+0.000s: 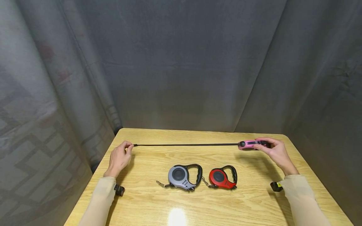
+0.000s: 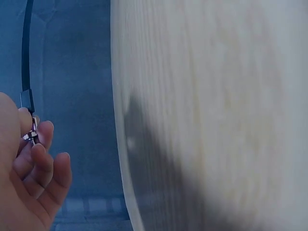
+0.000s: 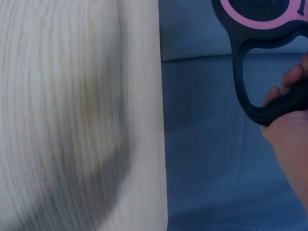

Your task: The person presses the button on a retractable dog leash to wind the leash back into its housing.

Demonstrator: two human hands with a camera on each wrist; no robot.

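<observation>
A pink retractable leash (image 1: 249, 145) is held above the far right of the wooden table (image 1: 198, 207) by my right hand (image 1: 275, 151), fingers curled round its black handle (image 3: 269, 103). Its black cord (image 1: 186, 144) runs taut to the left. My left hand (image 1: 120, 157) pinches the metal clip (image 2: 32, 132) at the cord's end (image 2: 26, 98) above the table's far left. A grey leash (image 1: 182, 177) and a red leash (image 1: 222, 178) lie side by side on the table between my arms, each with a black handle.
Grey curtains (image 1: 181, 62) close in the table on three sides. A glare spot (image 1: 176, 216) shines near the front edge. Small black wrist cameras (image 1: 119, 190) sit on both sleeves.
</observation>
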